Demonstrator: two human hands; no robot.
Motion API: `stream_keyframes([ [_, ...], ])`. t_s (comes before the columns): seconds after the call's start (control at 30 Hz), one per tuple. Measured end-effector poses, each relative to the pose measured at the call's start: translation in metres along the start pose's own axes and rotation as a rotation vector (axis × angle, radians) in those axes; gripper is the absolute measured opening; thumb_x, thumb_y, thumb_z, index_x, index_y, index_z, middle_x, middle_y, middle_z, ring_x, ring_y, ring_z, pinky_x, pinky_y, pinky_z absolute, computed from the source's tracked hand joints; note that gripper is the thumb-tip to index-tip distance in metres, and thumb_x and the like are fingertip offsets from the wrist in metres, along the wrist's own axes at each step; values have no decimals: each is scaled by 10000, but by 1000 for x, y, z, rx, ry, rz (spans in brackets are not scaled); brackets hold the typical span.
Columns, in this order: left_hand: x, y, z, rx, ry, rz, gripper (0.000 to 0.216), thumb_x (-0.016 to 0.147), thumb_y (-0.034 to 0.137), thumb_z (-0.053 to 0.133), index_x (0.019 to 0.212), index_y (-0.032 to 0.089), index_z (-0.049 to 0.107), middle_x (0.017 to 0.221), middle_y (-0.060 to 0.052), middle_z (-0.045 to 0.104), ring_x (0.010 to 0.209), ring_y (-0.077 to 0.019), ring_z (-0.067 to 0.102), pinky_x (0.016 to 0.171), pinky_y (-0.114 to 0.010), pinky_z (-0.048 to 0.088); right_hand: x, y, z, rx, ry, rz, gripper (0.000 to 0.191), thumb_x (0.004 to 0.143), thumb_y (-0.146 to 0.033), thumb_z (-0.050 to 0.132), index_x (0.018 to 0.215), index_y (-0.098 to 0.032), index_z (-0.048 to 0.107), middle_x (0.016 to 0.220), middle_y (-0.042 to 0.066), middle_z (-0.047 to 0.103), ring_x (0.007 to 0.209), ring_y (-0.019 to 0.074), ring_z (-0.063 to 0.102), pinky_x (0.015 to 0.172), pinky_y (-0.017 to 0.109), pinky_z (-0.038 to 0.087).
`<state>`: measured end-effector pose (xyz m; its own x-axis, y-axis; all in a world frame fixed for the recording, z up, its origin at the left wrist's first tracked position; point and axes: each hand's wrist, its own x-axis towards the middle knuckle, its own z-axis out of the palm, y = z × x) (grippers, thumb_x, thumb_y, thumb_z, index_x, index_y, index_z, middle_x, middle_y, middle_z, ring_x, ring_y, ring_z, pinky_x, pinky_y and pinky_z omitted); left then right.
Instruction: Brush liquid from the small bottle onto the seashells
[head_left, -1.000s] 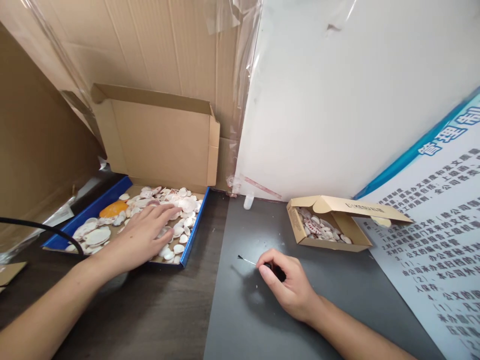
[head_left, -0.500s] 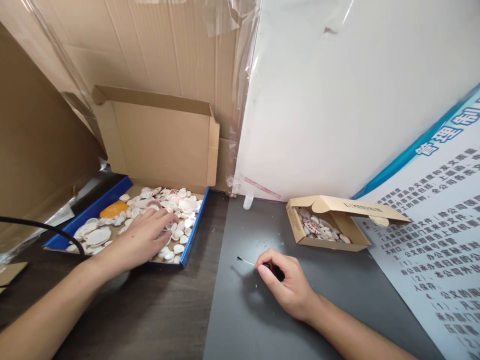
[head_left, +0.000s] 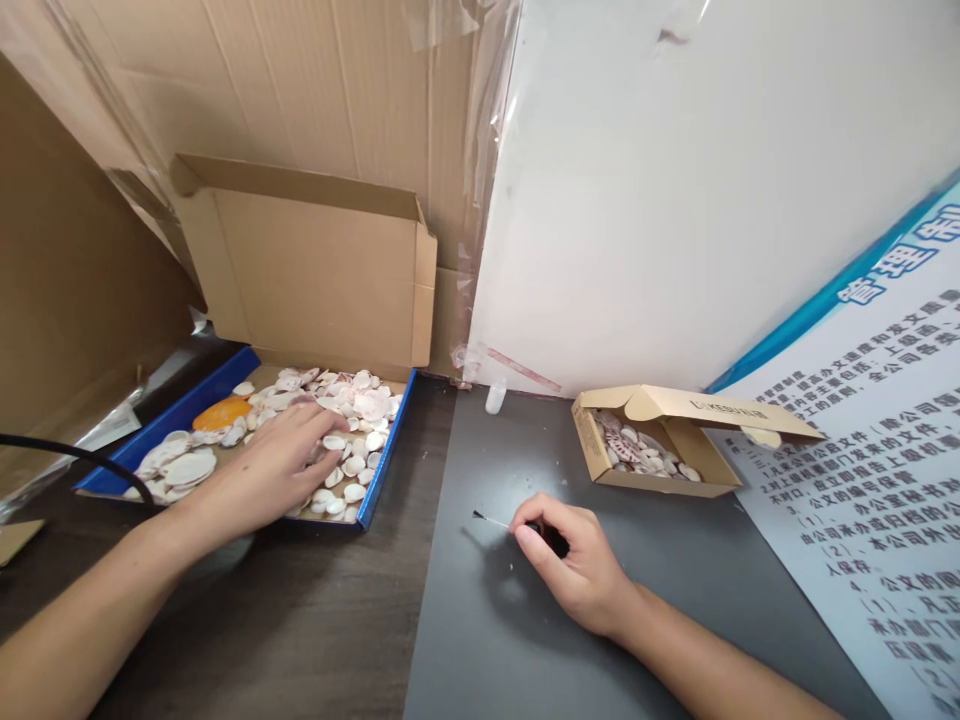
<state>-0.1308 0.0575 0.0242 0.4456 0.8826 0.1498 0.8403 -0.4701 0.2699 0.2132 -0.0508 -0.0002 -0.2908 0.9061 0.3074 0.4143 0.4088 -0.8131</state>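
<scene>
My left hand (head_left: 276, 462) reaches into the blue box (head_left: 384, 455) on the left, which holds many white seashells (head_left: 369, 402) and one orange shell (head_left: 221, 414). Its fingers are apart and slightly bent among the shells; the fingertips partly hide what they touch. In my right hand (head_left: 570, 565), thumb and fingers close round a small brush (head_left: 491, 519). The thin stem and dark bristle tip point left above the grey mat (head_left: 480, 640), and its dark handle is mostly covered by the fingers.
A smaller cardboard box (head_left: 660, 488) with shells stands at the back right, its lid half raised. A little white plastic piece (head_left: 495, 397) is near the wall. A black cable (head_left: 82, 450) crosses the blue box's left side. A printed poster (head_left: 885, 480) borders the mat.
My left hand has shifted slightly within the shells, its fingers a little more spread. My right hand keeps its hold on the brush. The view has moved slightly.
</scene>
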Motion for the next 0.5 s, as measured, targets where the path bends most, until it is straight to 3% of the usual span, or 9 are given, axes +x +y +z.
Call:
stream_keyframes([
  [0.13,0,0,-5,-74,-9,-4,338,950,477,393,1021,213,593,998,-73,598,969,-275,574,876,-390,435,0,0,0,-3,-5,2,160,953,-256,508,817,-201,570,608,-52,488,516,93,446,510,198,362],
  [0.33,3,0,-6,-211,-46,-109,402,978,522,312,856,214,540,789,-24,585,751,-206,567,704,-320,459,2,0,0,-16,-3,8,174,951,-271,502,808,-200,571,604,-43,487,515,102,445,504,209,365],
  [0.5,2,2,-8,-220,-50,-162,387,962,550,340,915,220,537,737,-1,571,676,-193,558,636,-306,453,2,-2,-1,-19,-6,15,182,949,-277,495,799,-203,566,600,-39,482,514,109,442,503,217,367],
])
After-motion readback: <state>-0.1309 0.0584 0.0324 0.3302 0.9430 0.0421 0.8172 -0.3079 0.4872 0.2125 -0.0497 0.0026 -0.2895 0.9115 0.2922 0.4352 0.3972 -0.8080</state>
